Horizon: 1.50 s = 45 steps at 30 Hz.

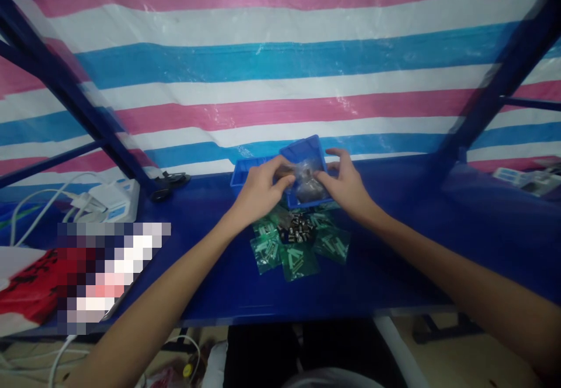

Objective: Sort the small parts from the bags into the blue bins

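Observation:
My left hand (pixel 259 192) and my right hand (pixel 344 184) meet over a small blue bin (pixel 302 153) at the back of the blue table (pixel 407 242). Both pinch a clear plastic bag (pixel 307 179) with small dark parts inside, held just above the bin. A second blue bin (pixel 244 172) sits behind my left hand. Just in front of my hands, several green packets (pixel 298 259) lie fanned out on the table. A little heap of small dark metal parts (pixel 297 227) rests among the packets.
A white power strip (pixel 114 196) with cables lies at the left, beside a black round object (pixel 169 181). Red-and-white printed material (pixel 30 283) lies at the near left. Blue frame posts (pixel 74 93) rise on both sides before a striped tarp (pixel 280 55).

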Each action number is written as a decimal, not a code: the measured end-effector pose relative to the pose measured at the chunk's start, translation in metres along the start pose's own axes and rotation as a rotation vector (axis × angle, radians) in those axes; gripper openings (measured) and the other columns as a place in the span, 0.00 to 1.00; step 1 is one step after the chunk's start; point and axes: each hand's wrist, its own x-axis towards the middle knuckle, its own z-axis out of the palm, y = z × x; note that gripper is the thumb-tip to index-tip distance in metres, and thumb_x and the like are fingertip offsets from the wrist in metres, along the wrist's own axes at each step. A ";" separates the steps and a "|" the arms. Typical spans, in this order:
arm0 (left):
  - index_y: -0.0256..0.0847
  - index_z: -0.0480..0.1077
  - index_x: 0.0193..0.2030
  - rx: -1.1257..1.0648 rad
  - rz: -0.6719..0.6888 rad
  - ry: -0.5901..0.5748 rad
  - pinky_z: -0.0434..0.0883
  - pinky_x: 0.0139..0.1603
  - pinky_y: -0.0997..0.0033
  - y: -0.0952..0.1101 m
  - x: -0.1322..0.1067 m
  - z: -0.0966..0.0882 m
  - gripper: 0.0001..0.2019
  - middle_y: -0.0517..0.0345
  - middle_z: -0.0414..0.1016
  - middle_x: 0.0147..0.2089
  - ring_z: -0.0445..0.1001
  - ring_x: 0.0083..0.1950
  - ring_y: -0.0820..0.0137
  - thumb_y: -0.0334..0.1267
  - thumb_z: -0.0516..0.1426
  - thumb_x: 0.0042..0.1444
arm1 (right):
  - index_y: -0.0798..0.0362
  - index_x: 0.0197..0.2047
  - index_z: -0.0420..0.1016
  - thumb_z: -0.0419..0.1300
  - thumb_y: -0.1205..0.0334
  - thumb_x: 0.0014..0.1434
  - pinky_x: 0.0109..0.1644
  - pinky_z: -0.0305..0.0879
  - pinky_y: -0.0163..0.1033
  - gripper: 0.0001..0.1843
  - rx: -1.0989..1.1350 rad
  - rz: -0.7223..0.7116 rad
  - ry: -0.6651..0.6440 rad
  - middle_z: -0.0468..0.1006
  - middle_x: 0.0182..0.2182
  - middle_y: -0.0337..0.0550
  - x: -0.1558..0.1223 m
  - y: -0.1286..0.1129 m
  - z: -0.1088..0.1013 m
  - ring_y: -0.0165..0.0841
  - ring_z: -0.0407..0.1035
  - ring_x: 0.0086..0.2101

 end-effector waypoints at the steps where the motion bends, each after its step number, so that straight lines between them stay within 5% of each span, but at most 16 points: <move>1: 0.43 0.70 0.49 -0.040 -0.036 -0.045 0.72 0.40 0.65 -0.002 0.001 -0.005 0.08 0.56 0.81 0.39 0.79 0.39 0.66 0.37 0.57 0.64 | 0.50 0.62 0.59 0.64 0.52 0.52 0.36 0.68 0.49 0.36 -0.012 -0.010 0.007 0.77 0.45 0.50 0.000 0.000 -0.001 0.39 0.73 0.31; 6: 0.44 0.66 0.56 -0.097 -0.228 -0.408 0.71 0.30 0.67 -0.014 0.000 -0.026 0.19 0.55 0.79 0.35 0.78 0.33 0.64 0.45 0.59 0.60 | 0.50 0.63 0.59 0.62 0.55 0.53 0.34 0.66 0.48 0.36 -0.091 -0.061 0.064 0.75 0.46 0.50 0.003 -0.002 -0.007 0.36 0.70 0.29; 9: 0.43 0.66 0.59 0.073 -0.252 -0.561 0.70 0.29 0.67 -0.020 -0.004 -0.030 0.26 0.51 0.79 0.39 0.78 0.33 0.62 0.48 0.62 0.56 | 0.51 0.63 0.58 0.62 0.56 0.53 0.34 0.65 0.47 0.36 -0.123 -0.095 0.091 0.74 0.46 0.51 0.004 -0.003 -0.009 0.36 0.69 0.29; 15: 0.43 0.69 0.59 0.414 -0.073 -0.273 0.72 0.39 0.61 -0.018 -0.006 -0.028 0.26 0.47 0.77 0.47 0.77 0.43 0.58 0.56 0.59 0.59 | 0.49 0.64 0.56 0.62 0.57 0.52 0.33 0.67 0.46 0.38 -0.106 -0.169 0.091 0.74 0.48 0.51 0.001 -0.003 -0.008 0.35 0.70 0.29; 20: 0.45 0.53 0.72 0.381 0.184 0.090 0.72 0.54 0.57 -0.002 -0.006 -0.009 0.32 0.46 0.68 0.60 0.72 0.54 0.59 0.51 0.56 0.65 | 0.48 0.65 0.55 0.62 0.56 0.52 0.33 0.69 0.46 0.38 -0.076 -0.199 0.034 0.74 0.49 0.52 -0.007 -0.007 -0.003 0.36 0.72 0.29; 23: 0.41 0.55 0.71 0.488 0.252 0.114 0.67 0.62 0.50 0.001 -0.010 0.011 0.33 0.43 0.66 0.61 0.65 0.61 0.54 0.51 0.57 0.64 | 0.47 0.66 0.54 0.61 0.58 0.53 0.34 0.70 0.46 0.39 -0.046 -0.230 0.003 0.74 0.51 0.52 -0.015 -0.011 0.001 0.38 0.74 0.32; 27: 0.37 0.62 0.66 0.612 0.188 0.138 0.66 0.59 0.48 -0.002 -0.013 0.026 0.28 0.42 0.68 0.58 0.64 0.59 0.50 0.51 0.56 0.65 | 0.47 0.67 0.53 0.60 0.59 0.53 0.35 0.71 0.46 0.39 -0.038 -0.286 -0.029 0.74 0.53 0.52 -0.024 -0.015 0.006 0.41 0.76 0.35; 37: 0.41 0.67 0.44 0.499 0.241 0.077 0.61 0.52 0.57 0.000 -0.018 0.029 0.06 0.57 0.79 0.44 0.74 0.48 0.63 0.39 0.52 0.70 | 0.50 0.66 0.54 0.61 0.54 0.55 0.35 0.72 0.46 0.38 -0.021 -0.254 -0.003 0.74 0.50 0.53 -0.018 -0.011 0.004 0.40 0.76 0.34; 45: 0.43 0.71 0.45 0.186 0.171 0.093 0.68 0.48 0.63 -0.006 -0.010 0.015 0.04 0.59 0.81 0.40 0.78 0.43 0.67 0.39 0.57 0.67 | 0.48 0.66 0.55 0.60 0.53 0.55 0.36 0.71 0.48 0.37 -0.086 -0.225 0.056 0.73 0.49 0.52 -0.011 -0.005 0.000 0.40 0.74 0.33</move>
